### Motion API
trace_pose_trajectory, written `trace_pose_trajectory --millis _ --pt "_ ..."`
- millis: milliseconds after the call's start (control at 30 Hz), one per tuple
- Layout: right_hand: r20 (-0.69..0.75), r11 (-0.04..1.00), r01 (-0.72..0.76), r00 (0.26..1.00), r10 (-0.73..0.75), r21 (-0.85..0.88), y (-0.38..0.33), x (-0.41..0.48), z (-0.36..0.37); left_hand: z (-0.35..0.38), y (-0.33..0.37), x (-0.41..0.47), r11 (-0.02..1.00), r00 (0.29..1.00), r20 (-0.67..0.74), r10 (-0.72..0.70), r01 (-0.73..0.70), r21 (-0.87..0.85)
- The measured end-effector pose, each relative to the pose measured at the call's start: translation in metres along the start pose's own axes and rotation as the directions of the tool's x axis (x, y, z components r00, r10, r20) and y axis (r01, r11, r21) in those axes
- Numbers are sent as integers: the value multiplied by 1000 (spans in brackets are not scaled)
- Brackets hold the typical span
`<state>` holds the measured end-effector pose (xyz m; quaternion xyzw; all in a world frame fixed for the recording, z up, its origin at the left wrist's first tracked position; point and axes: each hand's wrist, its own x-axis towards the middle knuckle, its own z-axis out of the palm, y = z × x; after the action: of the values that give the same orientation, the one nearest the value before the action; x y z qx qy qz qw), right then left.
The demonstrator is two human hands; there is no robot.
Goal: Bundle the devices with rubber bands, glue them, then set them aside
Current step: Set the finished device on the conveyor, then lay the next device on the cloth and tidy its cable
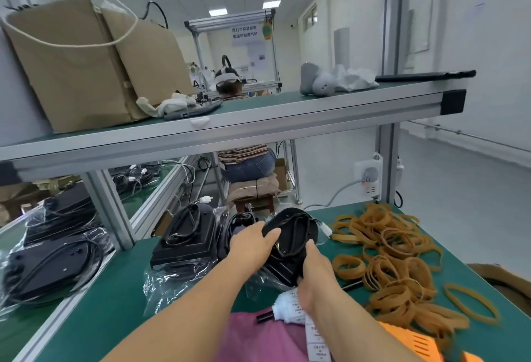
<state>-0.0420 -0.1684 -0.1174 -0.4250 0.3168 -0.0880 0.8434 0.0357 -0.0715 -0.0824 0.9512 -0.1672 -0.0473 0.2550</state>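
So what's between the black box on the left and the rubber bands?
The black device, held by the left hand and right hand; head view.

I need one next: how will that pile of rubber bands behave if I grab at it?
Probably floppy and light: the rubber bands lie in limp loops. They overlap, so several may lift together. The single band lies apart, likely easier.
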Motion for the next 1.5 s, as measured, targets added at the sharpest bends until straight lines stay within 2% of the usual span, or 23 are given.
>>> trace_pose_trajectory --millis 67,167,333,433,533,667,767,867,933,1067,1233,1333,1500 --pt "31 999 39 999 -40 23 -1 -5 -1 -4 1 -8 1000 998 -65 21 -22 -21" --pt "73 994 104 992 -105 11 -6 -20 2 -16 5 -24 986 991 -137 8 -30 -162" --pt "130 961 245 965 -228 -129 -20 -57 5 -49 6 -61 909 984 -175 -34 -42 -414" --pt "183 922 357 926 -329 -150 -27 -85 7 -65 2 -97 791 986 -128 -110 9 -612" --pt "227 901 424 890 -395 -92 -25 -116 3 -75 -4 -143 677 985 -126 -117 -14 -736" --pt "283 900 425 878 -387 -90 -6 -157 -11 -67 -26 -205 543 978 -67 -196 52 -838" --pt "304 945 316 912 -276 -89 19 -179 -21 -45 -45 -240 442 973 -34 -230 73 -894" --pt "425 983 174 895 -136 -52 45 -193 -28 -20 -61 -266 483 961 -105 -257 34 -875" --pt "481 983 165 870 -106 -82 57 -199 -33 -7 -68 -280 517 960 -113 -256 37 -855" --pt "520 967 190 851 -78 -167 72 -202 -45 7 -78 -300 497 971 -88 -224 36 -867" --pt "464 964 175 883 -65 -200 87 -196 -56 2 -86 -302 491 975 21 -222 130 -861" --pt "455 971 164 888 -69 -172 90 -196 -57 -4 -80 -295 553 961 -20 -277 142 -821" --pt "445 970 149 894 -48 -195 93 -188 -58 -3 -74 -278 575 958 -92 -271 85 -814"
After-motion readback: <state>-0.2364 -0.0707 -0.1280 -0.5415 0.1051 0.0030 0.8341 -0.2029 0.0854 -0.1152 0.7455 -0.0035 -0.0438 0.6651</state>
